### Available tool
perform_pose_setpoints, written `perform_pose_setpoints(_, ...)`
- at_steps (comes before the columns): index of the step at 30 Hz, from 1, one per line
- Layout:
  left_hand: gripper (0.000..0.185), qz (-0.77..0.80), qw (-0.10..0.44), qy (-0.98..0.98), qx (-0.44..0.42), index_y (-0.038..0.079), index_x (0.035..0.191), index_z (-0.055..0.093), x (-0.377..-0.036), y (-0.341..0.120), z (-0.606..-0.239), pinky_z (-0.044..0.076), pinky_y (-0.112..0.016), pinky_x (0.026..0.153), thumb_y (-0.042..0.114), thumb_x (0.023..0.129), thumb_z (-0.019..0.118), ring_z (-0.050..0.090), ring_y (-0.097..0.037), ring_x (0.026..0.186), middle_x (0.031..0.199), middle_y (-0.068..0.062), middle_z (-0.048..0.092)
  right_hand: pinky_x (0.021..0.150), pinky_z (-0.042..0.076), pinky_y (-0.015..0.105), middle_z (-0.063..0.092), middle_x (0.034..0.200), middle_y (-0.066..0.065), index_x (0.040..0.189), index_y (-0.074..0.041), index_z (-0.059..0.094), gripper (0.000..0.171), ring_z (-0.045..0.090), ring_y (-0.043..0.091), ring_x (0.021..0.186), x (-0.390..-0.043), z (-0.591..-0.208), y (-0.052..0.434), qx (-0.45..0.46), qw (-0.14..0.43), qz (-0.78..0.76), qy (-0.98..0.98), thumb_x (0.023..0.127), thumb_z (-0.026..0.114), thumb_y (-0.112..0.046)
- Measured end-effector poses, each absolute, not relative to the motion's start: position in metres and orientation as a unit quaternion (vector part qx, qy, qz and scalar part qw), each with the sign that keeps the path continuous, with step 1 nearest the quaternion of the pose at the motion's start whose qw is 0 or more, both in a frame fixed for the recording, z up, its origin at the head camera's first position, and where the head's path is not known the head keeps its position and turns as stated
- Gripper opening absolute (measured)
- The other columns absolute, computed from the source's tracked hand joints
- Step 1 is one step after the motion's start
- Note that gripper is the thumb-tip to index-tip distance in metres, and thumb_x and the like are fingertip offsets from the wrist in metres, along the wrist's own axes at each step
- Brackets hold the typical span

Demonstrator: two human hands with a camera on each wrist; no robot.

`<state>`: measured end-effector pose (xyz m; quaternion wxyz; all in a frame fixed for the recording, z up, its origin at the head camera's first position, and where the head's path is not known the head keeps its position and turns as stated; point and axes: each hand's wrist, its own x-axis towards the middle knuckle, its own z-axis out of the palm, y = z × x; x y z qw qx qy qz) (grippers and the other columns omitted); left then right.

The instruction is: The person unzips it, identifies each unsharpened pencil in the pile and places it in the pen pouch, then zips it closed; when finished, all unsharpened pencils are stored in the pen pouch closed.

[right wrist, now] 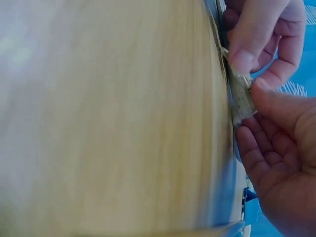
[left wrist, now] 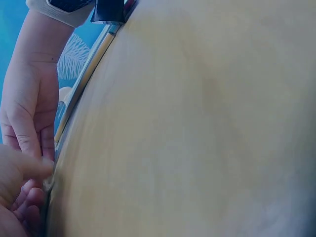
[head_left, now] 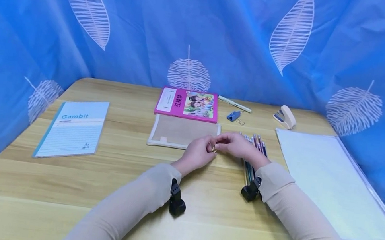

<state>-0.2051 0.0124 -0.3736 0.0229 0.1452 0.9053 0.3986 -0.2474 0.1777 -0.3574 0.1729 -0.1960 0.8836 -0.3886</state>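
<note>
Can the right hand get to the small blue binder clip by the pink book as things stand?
Probably yes, once free. The small blue binder clip lies on bare wooden table just beyond the right hand. But that hand and the left hand are both pinching a small gold object.

Beige long sleeves, ribbed cuffs; black camera mount strapped under each wrist.

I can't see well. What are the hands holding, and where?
Both hands, left and right, pinch a small pale clip-like thing between fingertips; exactly what it is cannot be told.
</note>
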Motion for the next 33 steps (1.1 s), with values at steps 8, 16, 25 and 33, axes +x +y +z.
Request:
perform_pose_setpoints(8,0.011,0.374,-0.001,0.918,0.132,0.01,0.086,0.056,-0.208,0.011,-0.372,0.041,-0.024,0.062,0.007,0.079,0.064,0.049,-0.015,0.068,0.073,0.0,0.052,0.088,0.045,0.034,0.065,0.106,0.012,0.118,-0.003,0.061,0.03,0.059,0.02,0.096,-0.252,-0.357,0.174,-0.156,0.162,-0.416,0.881,0.089,0.06,-0.01)
perform_pose_setpoints(16,0.01,0.346,0.01,0.928,0.137,0.008,0.083,0.059,-0.213,0.009,-0.372,0.042,-0.027,0.069,0.015,0.084,0.066,0.049,-0.017,0.077,0.083,-0.004,0.052,0.086,0.046,0.032,0.066,0.106,0.013,0.116,-0.003,0.062,0.028,0.06,0.019,0.095,-0.251,-0.359,0.176,-0.153,0.15,-0.433,0.876,0.088,0.061,-0.01)
perform_pose_setpoints(25,0.011,0.308,-0.004,0.94,0.146,0.006,0.097,0.062,-0.212,0.006,-0.373,0.049,-0.032,0.076,0.009,0.089,0.054,0.06,-0.021,0.083,0.089,-0.007,0.064,0.076,0.047,0.024,0.065,0.106,0.015,0.116,-0.002,0.062,0.029,0.059,0.013,0.087,-0.246,-0.368,0.175,-0.131,0.152,-0.468,0.86,0.088,0.061,-0.009)
perform_pose_setpoints(33,0.008,0.578,0.08,0.812,-0.002,0.006,0.085,0.069,-0.227,-0.006,-0.376,0.044,-0.024,0.065,0.002,0.078,0.065,0.053,-0.013,0.07,0.079,-0.003,0.063,0.075,0.047,0.026,0.064,0.105,0.015,0.114,-0.003,0.062,0.027,0.058,0.017,0.089,-0.246,-0.371,0.173,-0.114,0.136,-0.485,0.856,0.088,0.061,-0.008)
